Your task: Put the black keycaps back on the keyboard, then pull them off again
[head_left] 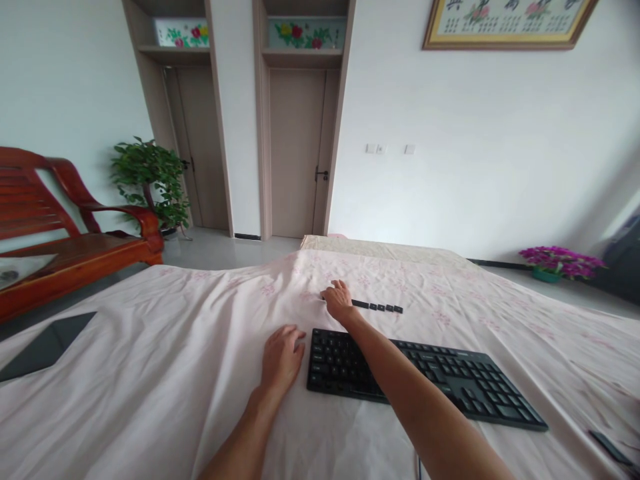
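At the far left a dark flat slab (46, 347) lies on the pink sheet (150, 373) that covers the bench; its near corner is cut off by the frame.

The left hand (283, 357) rests palm down on the sheet. Its grip is loose and holds nothing, and the fingertips touch the left end of the keyboard (450, 383). The keyboard lies flat, angled toward the right. It looks light and stiff, a plastic thing best lifted by its two short ends. The sheet under it is soft and rumpled, so it may slide.

The right hand (339, 300) reaches past the keyboard's far edge with its fingers curled down onto the sheet. I cannot tell whether this grip pinches anything, because the fingertips are hidden from here. Just beside it lies a row of small black pieces (377, 307), probably loose keycaps. They are too small to tell for certain. They would be light, hard and easy to scatter, and are best pinched at the sides.

At the right edge a dark object (610, 448) is partly cut off.
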### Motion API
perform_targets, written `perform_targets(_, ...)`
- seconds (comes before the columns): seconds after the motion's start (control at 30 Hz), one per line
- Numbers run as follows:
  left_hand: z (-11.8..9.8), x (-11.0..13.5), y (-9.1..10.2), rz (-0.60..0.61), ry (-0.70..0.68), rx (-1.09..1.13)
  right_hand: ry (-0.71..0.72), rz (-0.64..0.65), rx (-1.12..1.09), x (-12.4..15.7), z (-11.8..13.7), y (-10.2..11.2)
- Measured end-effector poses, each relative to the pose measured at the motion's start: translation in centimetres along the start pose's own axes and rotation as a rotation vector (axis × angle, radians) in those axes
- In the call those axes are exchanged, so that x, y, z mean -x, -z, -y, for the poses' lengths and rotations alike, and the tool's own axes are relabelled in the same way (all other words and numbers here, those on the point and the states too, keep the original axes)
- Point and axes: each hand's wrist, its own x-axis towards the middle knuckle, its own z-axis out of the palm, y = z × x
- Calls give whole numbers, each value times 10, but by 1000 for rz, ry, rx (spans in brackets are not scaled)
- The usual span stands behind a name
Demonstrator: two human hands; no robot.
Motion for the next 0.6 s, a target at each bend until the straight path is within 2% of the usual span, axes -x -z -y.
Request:
perform_targets(0.3,-2,-1,1,7,5,3,29,-53,-114,6,7,12)
perform_targets(0.43,0,-2,0,6,-7,-2,28,-27,-196,26,5,15)
perform_targets(0.6,-2,-1,1,9,-15,-18,-17,59,-248,50,-13,13)
